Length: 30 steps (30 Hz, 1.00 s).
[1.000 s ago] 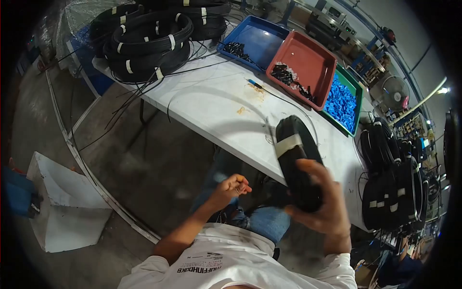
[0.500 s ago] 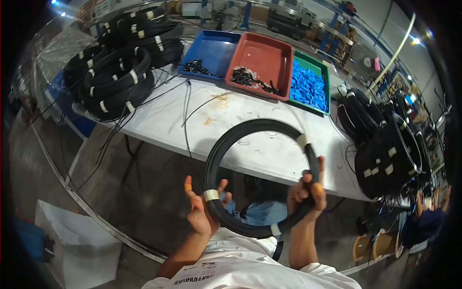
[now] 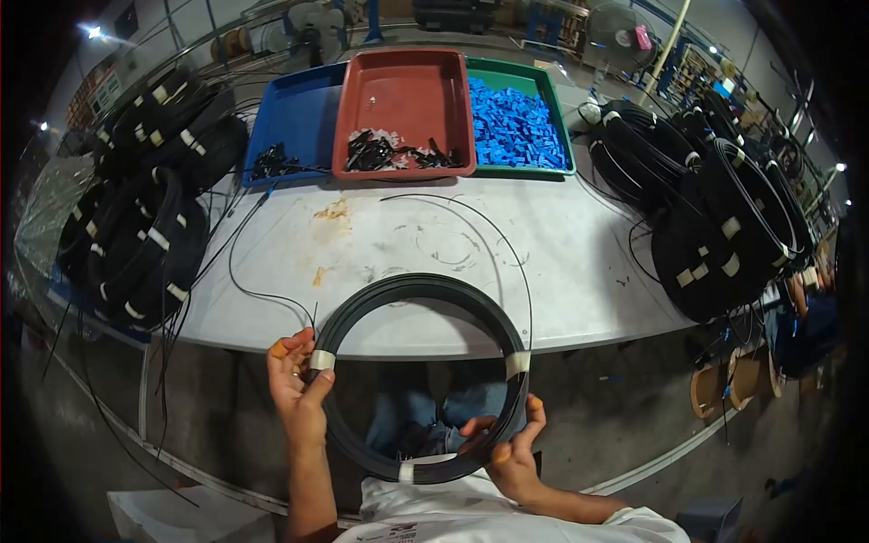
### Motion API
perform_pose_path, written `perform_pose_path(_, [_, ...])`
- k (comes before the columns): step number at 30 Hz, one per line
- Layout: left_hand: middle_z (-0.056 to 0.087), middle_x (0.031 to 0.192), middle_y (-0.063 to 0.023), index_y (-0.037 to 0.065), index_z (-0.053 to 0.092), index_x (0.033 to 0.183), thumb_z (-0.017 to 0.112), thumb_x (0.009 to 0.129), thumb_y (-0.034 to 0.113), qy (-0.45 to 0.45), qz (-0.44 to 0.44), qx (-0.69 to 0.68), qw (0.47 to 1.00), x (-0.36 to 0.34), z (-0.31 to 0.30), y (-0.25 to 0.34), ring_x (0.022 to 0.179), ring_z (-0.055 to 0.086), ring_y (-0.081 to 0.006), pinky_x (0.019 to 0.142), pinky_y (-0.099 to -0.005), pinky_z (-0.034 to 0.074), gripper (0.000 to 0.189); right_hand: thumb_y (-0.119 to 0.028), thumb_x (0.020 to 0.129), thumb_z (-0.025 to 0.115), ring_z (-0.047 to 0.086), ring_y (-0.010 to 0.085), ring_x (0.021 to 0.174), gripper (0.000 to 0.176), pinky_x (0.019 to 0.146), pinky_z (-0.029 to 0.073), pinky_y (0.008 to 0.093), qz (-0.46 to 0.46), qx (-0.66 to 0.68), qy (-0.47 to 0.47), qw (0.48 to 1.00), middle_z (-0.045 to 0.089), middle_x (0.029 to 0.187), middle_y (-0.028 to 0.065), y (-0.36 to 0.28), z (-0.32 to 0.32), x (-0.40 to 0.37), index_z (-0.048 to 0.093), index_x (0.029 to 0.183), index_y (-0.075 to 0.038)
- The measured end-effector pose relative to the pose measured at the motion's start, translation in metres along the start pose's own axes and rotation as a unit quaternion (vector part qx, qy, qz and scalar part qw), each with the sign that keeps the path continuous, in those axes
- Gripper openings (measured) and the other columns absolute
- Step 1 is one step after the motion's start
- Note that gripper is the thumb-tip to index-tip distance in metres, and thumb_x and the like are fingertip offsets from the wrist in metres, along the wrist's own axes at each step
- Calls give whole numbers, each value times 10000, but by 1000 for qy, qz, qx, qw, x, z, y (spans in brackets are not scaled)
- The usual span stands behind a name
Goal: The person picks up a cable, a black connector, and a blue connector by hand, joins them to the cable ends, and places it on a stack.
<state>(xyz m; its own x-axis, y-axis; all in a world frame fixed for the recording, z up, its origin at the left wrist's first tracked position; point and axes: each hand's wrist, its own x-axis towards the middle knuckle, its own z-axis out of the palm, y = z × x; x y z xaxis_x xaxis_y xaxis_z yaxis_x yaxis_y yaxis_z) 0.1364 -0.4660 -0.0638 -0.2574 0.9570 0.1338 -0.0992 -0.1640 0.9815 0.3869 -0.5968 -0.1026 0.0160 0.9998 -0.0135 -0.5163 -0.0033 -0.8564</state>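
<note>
The cable coil [image 3: 415,288] covers a stretch of the table [image 3: 579,262]; at its far edge, black bits [image 3: 389,158] in the red tray [image 3: 407,90] are too small to identify.

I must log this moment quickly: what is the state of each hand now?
Left hand: closed on the black cable coil, at a white tape band.
Right hand: closed on the same coil, at its lower right.

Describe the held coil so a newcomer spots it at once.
Start at the white table; at its near edge the left hand and right hand grip a black cable coil banded with white tape. Unlike the piled coils at both table ends, it alone is hand-held.
</note>
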Motion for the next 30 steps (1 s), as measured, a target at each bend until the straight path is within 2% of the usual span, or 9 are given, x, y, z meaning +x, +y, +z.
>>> perform_pose_path(8, [561, 1314, -173, 59, 550, 1092, 661, 688, -104, -68, 53, 20, 996, 49, 7, -15, 1221, 527, -244, 1098, -375, 334, 450, -41, 847, 780, 579, 238, 1093, 851, 920, 551, 407, 53, -94, -3, 994, 477, 1275, 239, -20, -6, 25, 78, 1300, -198])
perform_pose_path(10, [590, 1283, -188, 35, 565, 1016, 589, 729, -153, -63, 75, 0, 995, 48, 16, -13, 1157, 562, -218, 1017, -331, 375, 344, -219, 898, 755, 639, 145, 736, 697, 620, 518, 287, 152, -314, 55, 936, 655, 870, 144, -65, -16, 40, 214, 1318, -87])
perform_pose_path(11, [594, 1276, -189, 32, 567, 1001, 582, 738, -152, -57, 63, 6, 996, 47, 17, -13, 1144, 563, -207, 1007, -322, 385, 321, -313, 899, 747, 567, 110, 519, 577, 485, 426, 276, 113, -425, 78, 895, 603, 595, 70, -89, -21, 51, 393, 1248, -21])
perform_pose_path(13, [613, 1244, -182, 32, 575, 929, 567, 758, -154, -33, 44, 5, 998, 43, 25, -8, 1110, 558, -172, 984, -299, 395, 253, -267, 887, 747, 433, 36, 482, 311, 439, 310, 250, -94, -592, 162, 783, 474, 530, -32, -122, -29, 84, 582, 956, -12])
perform_pose_path(14, [613, 1244, -182, 32, 575, 929, 567, 758, -154, -33, 44, 5, 998, 43, 26, -8, 1110, 558, -172, 984, -299, 395, 253, -251, 874, 743, 443, 44, 506, 288, 456, 323, 260, -123, -601, 182, 768, 494, 560, -11, -139, -32, 105, 593, 912, -8])
perform_pose_path(17, [639, 1205, -151, 44, 581, 859, 550, 785, -151, -47, -1, -13, 999, 38, 36, -4, 1077, 551, -157, 984, -303, 389, 210, -294, 835, 777, 621, 332, 761, 411, 670, 478, 411, -214, -698, 122, 672, 655, 875, 183, -165, -64, 203, 601, 1041, 15])
perform_pose_path(20, [677, 1118, -128, 43, 587, 826, 570, 817, -106, -121, 153, 135, 971, 43, 37, -14, 1137, 555, -235, 1029, -370, 387, 150, -472, 855, 746, 665, 403, 1038, 677, 863, 526, 428, -128, -713, 112, 681, 675, 1107, 265, -153, -102, 336, 531, 1253, 33])
perform_pose_path(27, [687, 1109, -119, 43, 597, 859, 607, 831, -75, -147, 39, 2, 988, 57, 33, -13, 1210, 554, -258, 1051, -377, 388, 122, -285, 907, 713, 673, 394, 788, 379, 719, 488, 465, -36, -628, 74, 774, 679, 811, 227, -111, -40, 391, 523, 1112, -30])
perform_pose_path(30, [648, 1162, -164, 33, 584, 952, 612, 810, -95, -157, 10, 27, 987, 71, 39, -5, 1176, 554, -222, 1043, -359, 378, 193, -146, 935, 639, 646, 408, 669, 200, 636, 462, 486, -157, -730, 13, 665, 651, 688, 172, -106, -25, 366, 548, 1112, -119])
